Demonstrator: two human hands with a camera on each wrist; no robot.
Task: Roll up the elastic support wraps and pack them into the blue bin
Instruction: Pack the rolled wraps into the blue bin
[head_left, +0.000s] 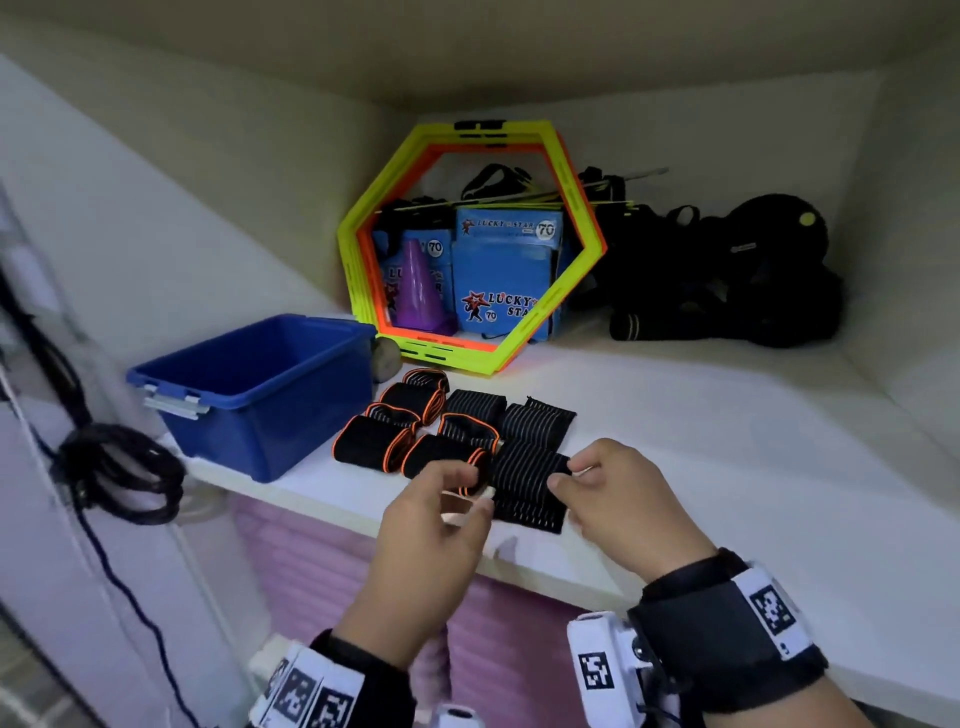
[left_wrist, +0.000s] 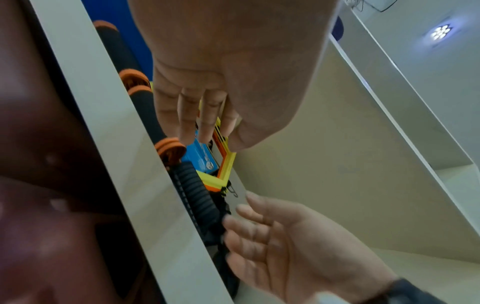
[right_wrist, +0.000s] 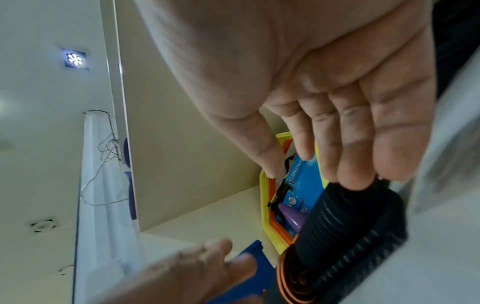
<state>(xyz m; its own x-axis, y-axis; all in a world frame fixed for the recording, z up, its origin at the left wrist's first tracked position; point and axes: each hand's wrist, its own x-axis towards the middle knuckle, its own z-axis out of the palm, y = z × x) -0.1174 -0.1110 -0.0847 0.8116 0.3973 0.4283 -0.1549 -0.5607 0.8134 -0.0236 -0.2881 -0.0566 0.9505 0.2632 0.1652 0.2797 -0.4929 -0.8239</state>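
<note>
Several elastic wraps lie on the white shelf (head_left: 701, 467), right of the blue bin (head_left: 234, 431). The left ones are orange-trimmed rolls (head_left: 410, 426); the right ones are flat black striped wraps. The nearest striped wrap (head_left: 524, 483) lies at the shelf's front edge. My right hand (head_left: 563, 473) touches its right end with straight fingertips (right_wrist: 353, 181), thumb apart. My left hand (head_left: 470, 491) hovers at the wrap's left end, fingers loosely curled and holding nothing. In the left wrist view the left hand (left_wrist: 207, 127) hangs over the rolls (left_wrist: 140, 102), and the right hand (left_wrist: 241, 216) meets the wrap (left_wrist: 197, 191).
Behind the wraps stand yellow and orange hexagonal rings (head_left: 358, 228), blue boxes (head_left: 504, 270) and a purple cone (head_left: 418, 291). Black straps and gear (head_left: 753, 275) are piled at the back right. Coiled black cables (head_left: 119, 467) hang at the left. The bin looks empty inside.
</note>
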